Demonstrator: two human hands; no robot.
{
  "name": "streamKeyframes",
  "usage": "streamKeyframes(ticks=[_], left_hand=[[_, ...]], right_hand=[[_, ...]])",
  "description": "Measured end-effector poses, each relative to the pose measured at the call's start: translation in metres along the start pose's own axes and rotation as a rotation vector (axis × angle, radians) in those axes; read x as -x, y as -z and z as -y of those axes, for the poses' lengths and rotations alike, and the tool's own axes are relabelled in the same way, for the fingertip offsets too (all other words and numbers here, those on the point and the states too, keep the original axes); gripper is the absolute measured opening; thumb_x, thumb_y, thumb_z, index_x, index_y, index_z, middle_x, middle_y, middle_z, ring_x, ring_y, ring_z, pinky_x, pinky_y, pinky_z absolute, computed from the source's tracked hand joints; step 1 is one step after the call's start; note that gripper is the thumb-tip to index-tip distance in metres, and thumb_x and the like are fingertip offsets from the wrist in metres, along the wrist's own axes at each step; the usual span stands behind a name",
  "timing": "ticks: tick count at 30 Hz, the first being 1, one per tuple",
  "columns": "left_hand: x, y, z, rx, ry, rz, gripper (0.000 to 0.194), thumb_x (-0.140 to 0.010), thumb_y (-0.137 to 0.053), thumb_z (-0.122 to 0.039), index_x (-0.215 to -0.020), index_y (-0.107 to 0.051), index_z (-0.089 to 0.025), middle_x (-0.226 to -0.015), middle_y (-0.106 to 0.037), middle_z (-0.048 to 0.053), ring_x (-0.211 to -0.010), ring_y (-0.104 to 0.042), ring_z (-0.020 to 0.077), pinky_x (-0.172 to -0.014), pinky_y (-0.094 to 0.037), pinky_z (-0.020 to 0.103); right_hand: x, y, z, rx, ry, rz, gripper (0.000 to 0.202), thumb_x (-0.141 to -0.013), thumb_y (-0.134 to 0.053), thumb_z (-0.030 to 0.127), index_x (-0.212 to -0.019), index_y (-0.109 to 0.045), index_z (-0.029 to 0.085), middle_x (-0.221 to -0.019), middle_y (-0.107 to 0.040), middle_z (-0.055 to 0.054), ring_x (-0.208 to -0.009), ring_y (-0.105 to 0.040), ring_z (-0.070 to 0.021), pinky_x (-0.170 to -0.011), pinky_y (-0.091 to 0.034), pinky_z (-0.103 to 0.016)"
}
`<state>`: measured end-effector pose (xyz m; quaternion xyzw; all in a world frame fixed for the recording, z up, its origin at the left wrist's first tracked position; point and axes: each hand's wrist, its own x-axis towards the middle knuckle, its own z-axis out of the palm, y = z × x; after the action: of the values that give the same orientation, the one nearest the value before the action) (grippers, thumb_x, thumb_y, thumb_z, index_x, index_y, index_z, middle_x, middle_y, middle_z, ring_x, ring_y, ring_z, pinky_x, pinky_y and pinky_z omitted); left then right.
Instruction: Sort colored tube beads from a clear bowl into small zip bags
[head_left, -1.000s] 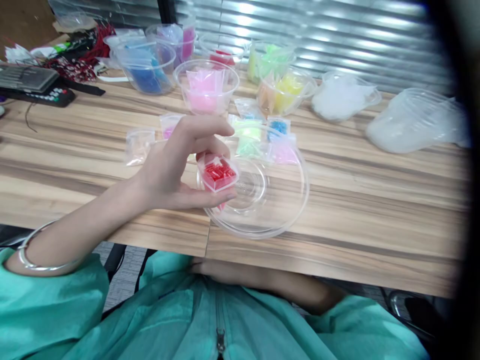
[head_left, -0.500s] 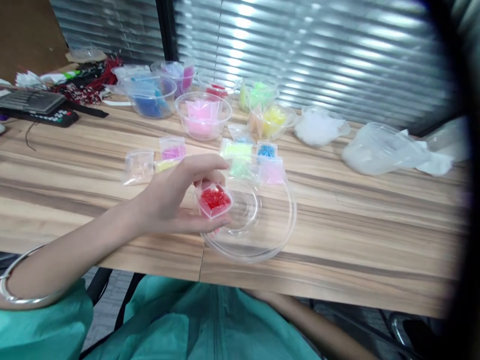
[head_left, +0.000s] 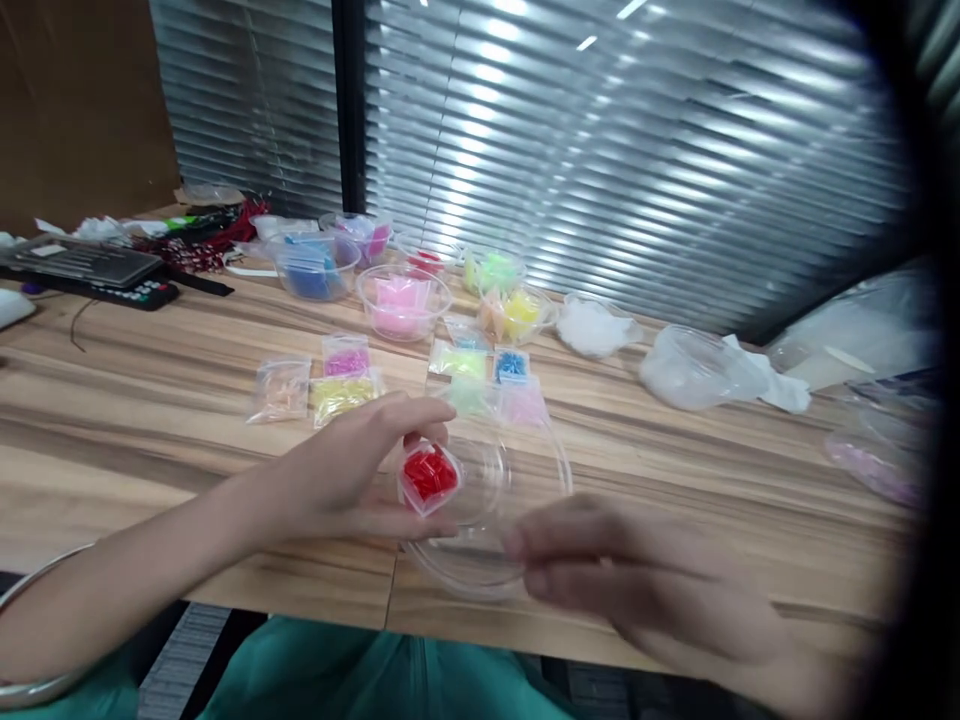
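My left hand (head_left: 360,465) holds a small clear bag of red pieces (head_left: 429,478) between thumb and fingers, its mouth spread open toward me. Under and to the right of it lies a round clear plastic lid (head_left: 568,470). My right hand (head_left: 622,575), smeared by motion, hovers over the lid's right front edge; what its fingertips hold, if anything, is not visible. Beyond the lid lie small bags of light green (head_left: 459,362), blue (head_left: 512,366) and pink (head_left: 523,402) pieces. Orange (head_left: 280,390), magenta (head_left: 346,358) and yellow (head_left: 341,397) bags lie at the left.
Clear tubs with blue (head_left: 311,272), pink (head_left: 403,305) and yellow (head_left: 519,315) contents stand along the back. White bagged material (head_left: 595,327) and a clear bag (head_left: 694,368) are further right. Dark devices (head_left: 90,268) and red wires (head_left: 217,235) lie at the back left.
My right hand has come up from below the table edge to the lid. The view has tilted up, so the tabletop sits lower. My left hand still holds the red bag.
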<state>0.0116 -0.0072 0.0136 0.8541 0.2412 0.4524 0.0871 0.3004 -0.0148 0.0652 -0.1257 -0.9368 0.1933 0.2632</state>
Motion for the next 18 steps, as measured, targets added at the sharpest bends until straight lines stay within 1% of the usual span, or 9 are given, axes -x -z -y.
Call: streamKeyframes(ticks=[2, 3, 4, 6, 8, 10, 12, 16, 18], left_hand=[[0.001, 0.000, -0.001, 0.018, 0.035, 0.029, 0.075, -0.083, -0.083, -0.043, -0.144, -0.042, -0.026, -0.104, -0.073, 0.006, -0.083, -0.071, 0.0210, -0.071, -0.060, 0.031], [0.001, 0.000, -0.002, 0.020, 0.048, 0.032, 0.075, -0.084, -0.082, -0.044, -0.144, -0.041, -0.026, -0.106, -0.072, 0.007, -0.083, -0.071, 0.0212, -0.071, -0.060, 0.032], [0.001, 0.000, -0.003, 0.023, 0.052, 0.035, 0.074, -0.085, -0.081, -0.044, -0.144, -0.040, -0.026, -0.107, -0.072, 0.007, -0.084, -0.071, 0.0216, -0.072, -0.060, 0.032], [-0.001, -0.001, -0.004, 0.039, 0.042, 0.036, 0.070, -0.088, -0.079, -0.043, -0.144, -0.040, -0.026, -0.108, -0.071, 0.007, -0.086, -0.071, 0.0223, -0.072, -0.059, 0.032], [-0.003, -0.002, -0.006, 0.073, 0.063, 0.038, 0.064, -0.090, -0.077, -0.042, -0.141, -0.042, -0.026, -0.104, -0.069, 0.006, -0.086, -0.071, 0.0222, -0.070, -0.059, 0.032], [-0.005, -0.003, -0.006, 0.091, 0.084, 0.029, 0.064, -0.090, -0.077, -0.042, -0.142, -0.042, -0.027, -0.105, -0.069, 0.005, -0.089, -0.071, 0.0229, -0.072, -0.060, 0.032], [-0.006, -0.004, -0.006, 0.082, 0.077, 0.011, 0.071, -0.089, -0.078, -0.043, -0.146, -0.037, -0.029, -0.111, -0.069, 0.006, -0.093, -0.072, 0.0243, -0.074, -0.062, 0.034], [-0.004, -0.005, -0.004, 0.052, 0.063, -0.010, 0.076, -0.090, -0.076, -0.045, -0.150, -0.032, -0.031, -0.106, -0.069, 0.005, -0.085, -0.072, 0.0234, -0.065, -0.062, 0.032], [-0.003, -0.006, -0.003, 0.036, 0.066, -0.019, 0.078, -0.090, -0.076, -0.046, -0.152, -0.031, -0.031, -0.110, -0.069, 0.007, -0.086, -0.072, 0.0233, -0.067, -0.063, 0.032]], right_hand=[[-0.022, 0.005, -0.004, -0.027, 0.036, -0.098, 0.024, -0.101, -0.059, 0.011, -0.122, -0.069, 0.019, -0.121, -0.076, -0.007, -0.109, -0.074, -0.0108, -0.100, -0.055, -0.011], [-0.032, 0.006, -0.005, -0.015, 0.080, -0.112, 0.026, -0.101, -0.059, 0.009, -0.124, -0.068, 0.018, -0.124, -0.075, -0.008, -0.112, -0.073, -0.0107, -0.101, -0.054, -0.013], [-0.041, 0.005, -0.007, -0.005, 0.089, -0.124, 0.027, -0.100, -0.061, 0.009, -0.124, -0.067, 0.017, -0.125, -0.074, -0.008, -0.113, -0.072, -0.0112, -0.103, -0.055, -0.015], [-0.056, 0.004, -0.009, 0.000, 0.104, -0.095, 0.029, -0.100, -0.061, 0.010, -0.127, -0.065, 0.019, -0.128, -0.073, -0.006, -0.115, -0.071, -0.0123, -0.104, -0.055, -0.019], [-0.068, 0.003, -0.011, -0.028, 0.122, -0.034, 0.029, -0.102, -0.057, 0.011, -0.128, -0.064, 0.021, -0.129, -0.071, -0.005, -0.116, -0.069, -0.0127, -0.103, -0.056, -0.021], [-0.075, 0.003, -0.014, -0.060, 0.145, 0.030, 0.028, -0.103, -0.054, 0.010, -0.126, -0.064, 0.022, -0.129, -0.069, -0.004, -0.117, -0.067, -0.0123, -0.101, -0.055, -0.022], [-0.080, 0.003, -0.017, -0.057, 0.139, 0.066, 0.028, -0.101, -0.055, 0.007, -0.123, -0.064, 0.022, -0.127, -0.068, -0.004, -0.114, -0.066, -0.0113, -0.098, -0.054, -0.020], [-0.081, 0.000, -0.023, -0.030, 0.117, 0.082, 0.032, -0.096, -0.059, 0.002, -0.122, -0.063, 0.021, -0.120, -0.066, -0.004, -0.103, -0.064, -0.0114, -0.090, -0.054, -0.022], [-0.081, -0.002, -0.025, -0.045, 0.128, 0.112, 0.030, -0.097, -0.058, 0.002, -0.121, -0.062, 0.019, -0.114, -0.067, -0.004, -0.097, -0.063, -0.0112, -0.086, -0.053, -0.022]])
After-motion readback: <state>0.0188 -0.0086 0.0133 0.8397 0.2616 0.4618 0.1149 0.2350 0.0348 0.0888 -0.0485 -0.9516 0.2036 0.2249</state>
